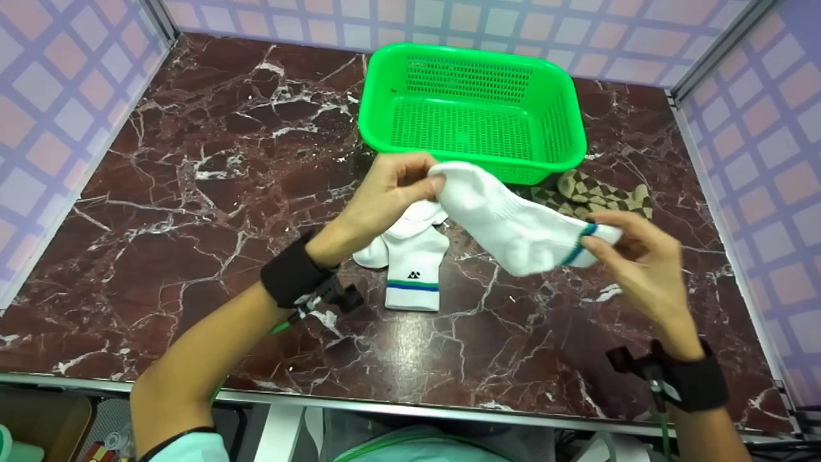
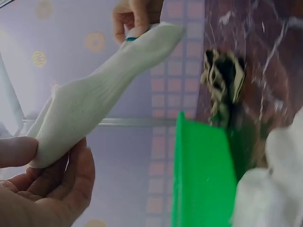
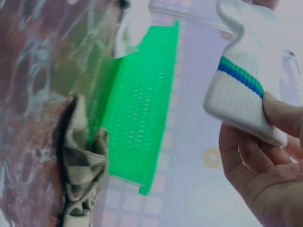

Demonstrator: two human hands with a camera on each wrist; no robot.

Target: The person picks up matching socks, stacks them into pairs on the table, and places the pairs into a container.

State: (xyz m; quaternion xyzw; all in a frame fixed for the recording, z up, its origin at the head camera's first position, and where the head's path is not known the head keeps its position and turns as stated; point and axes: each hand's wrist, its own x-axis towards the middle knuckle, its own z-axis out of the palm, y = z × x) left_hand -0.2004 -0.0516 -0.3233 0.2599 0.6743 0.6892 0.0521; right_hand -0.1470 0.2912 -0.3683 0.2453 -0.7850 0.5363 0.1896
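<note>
A white sock (image 1: 507, 221) with green and blue cuff stripes is stretched between my two hands above the table. My left hand (image 1: 391, 192) pinches its toe end between thumb and fingers. At the striped cuff, my right hand (image 1: 641, 260) grips the sock with thumb and fingers, seen closely in the right wrist view. Below and left of it, another white sock (image 1: 414, 256) with matching stripes and a small black logo lies on the table, partly over more white fabric (image 1: 371, 254). The left forearm and hand hide part of that pile.
A green perforated basket (image 1: 471, 157) stands at the back of the table (image 1: 211, 256). Brown-and-beige checkered socks (image 1: 606, 196) lie at its right front corner, partly behind the right hand. Patterned partition walls (image 1: 70, 90) border the table's back and sides.
</note>
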